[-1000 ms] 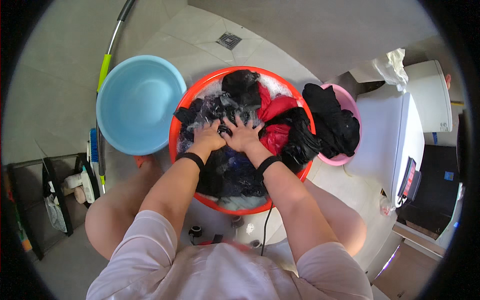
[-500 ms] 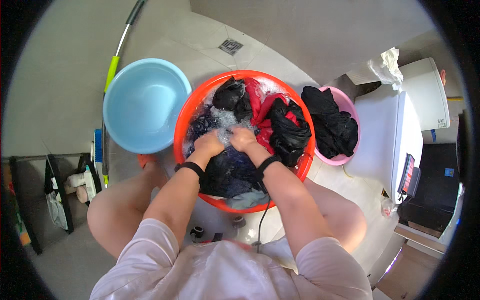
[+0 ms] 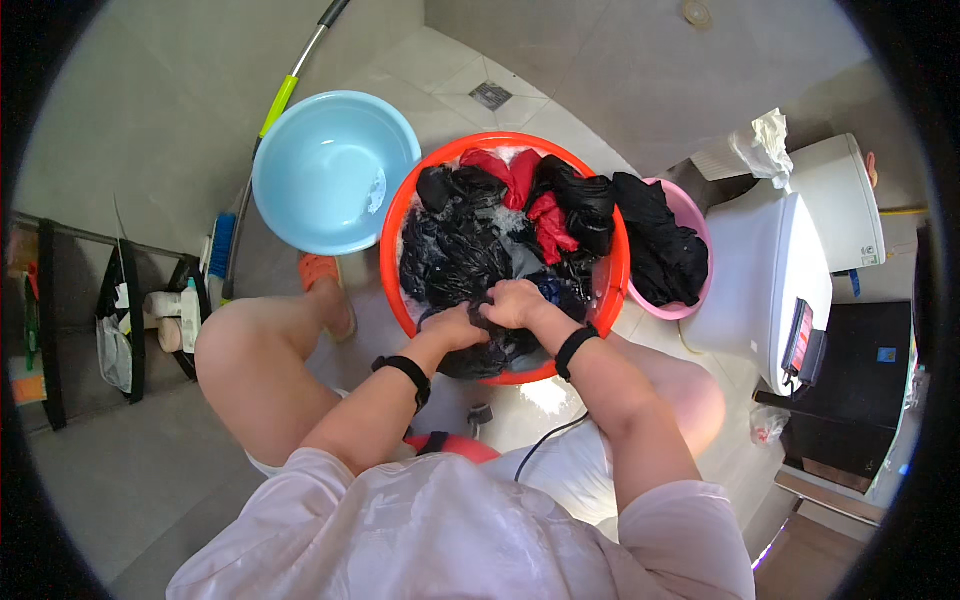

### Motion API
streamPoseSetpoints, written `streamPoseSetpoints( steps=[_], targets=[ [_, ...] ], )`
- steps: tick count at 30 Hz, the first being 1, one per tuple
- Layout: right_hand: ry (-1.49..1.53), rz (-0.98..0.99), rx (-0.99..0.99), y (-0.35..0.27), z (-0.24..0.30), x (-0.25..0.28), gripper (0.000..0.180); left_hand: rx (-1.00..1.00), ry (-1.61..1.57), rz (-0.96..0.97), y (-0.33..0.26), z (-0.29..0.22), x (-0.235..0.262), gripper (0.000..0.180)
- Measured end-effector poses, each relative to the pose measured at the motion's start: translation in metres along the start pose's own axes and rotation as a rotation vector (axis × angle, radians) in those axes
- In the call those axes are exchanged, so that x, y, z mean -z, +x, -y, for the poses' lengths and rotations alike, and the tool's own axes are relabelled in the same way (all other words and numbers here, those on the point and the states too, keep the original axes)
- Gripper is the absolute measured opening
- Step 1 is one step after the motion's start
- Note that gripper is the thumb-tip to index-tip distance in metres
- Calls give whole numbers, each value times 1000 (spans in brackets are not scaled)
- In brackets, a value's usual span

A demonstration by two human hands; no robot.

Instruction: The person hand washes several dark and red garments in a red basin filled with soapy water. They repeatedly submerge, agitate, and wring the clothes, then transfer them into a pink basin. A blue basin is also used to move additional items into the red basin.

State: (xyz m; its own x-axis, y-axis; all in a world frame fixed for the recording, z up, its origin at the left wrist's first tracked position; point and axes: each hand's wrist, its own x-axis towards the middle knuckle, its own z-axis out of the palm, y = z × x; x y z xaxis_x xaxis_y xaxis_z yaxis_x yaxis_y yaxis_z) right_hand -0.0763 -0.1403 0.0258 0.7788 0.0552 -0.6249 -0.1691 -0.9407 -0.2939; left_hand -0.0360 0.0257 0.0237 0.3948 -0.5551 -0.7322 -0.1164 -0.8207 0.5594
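Note:
An orange-red basin [image 3: 505,140] stands between my knees, full of wet clothes and some suds. Near its front rim, my left hand [image 3: 455,326] has its fingers curled into a wet dark garment [image 3: 455,250]. Close beside it, my right hand [image 3: 515,303] grips the same dark cloth, its fingertips partly buried in the folds. Which part of the garment each hand holds is hidden. Toward the far right inside the basin lie a red cloth [image 3: 553,230] and a bunched black garment [image 3: 580,195]. Each wrist wears a black band.
A light blue basin [image 3: 335,170] with a little suds sits at the left. On the right, a pink basin [image 3: 692,212] holds black clothes [image 3: 655,240], next to a white toilet [image 3: 750,280]. Left, a brush [image 3: 222,245] and a long pole [image 3: 280,105] lean near a rack.
Both hands have drawn back from the basin's middle toward its near rim, and the dark garment lies spread and wrinkled beyond them. The whole view has shifted slightly.

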Motion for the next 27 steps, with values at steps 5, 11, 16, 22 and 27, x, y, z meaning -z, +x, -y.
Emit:
streamPoseSetpoints(
  steps=[5, 11, 16, 22, 27],
  targets=[
    [8, 9, -114, 15, -6, -31, 54, 61, 93, -69, 15, 0, -15, 73],
    [-56, -139, 71, 27, -25, -34, 45, 0, 55, -116, 16, 4, 8, 61],
    [307, -724, 174, -3, -12, 55, 36, -392, -124, -663, -27, -47, 98, 41],
    [932, -977, 450, -80, 79, 207, 35, -940, -708, -663, -108, -90, 169, 62],
    [1262, -1134, 713, -118, 102, 259, 27, -932, -413, -739, -100, -79, 151, 81]
  ],
)
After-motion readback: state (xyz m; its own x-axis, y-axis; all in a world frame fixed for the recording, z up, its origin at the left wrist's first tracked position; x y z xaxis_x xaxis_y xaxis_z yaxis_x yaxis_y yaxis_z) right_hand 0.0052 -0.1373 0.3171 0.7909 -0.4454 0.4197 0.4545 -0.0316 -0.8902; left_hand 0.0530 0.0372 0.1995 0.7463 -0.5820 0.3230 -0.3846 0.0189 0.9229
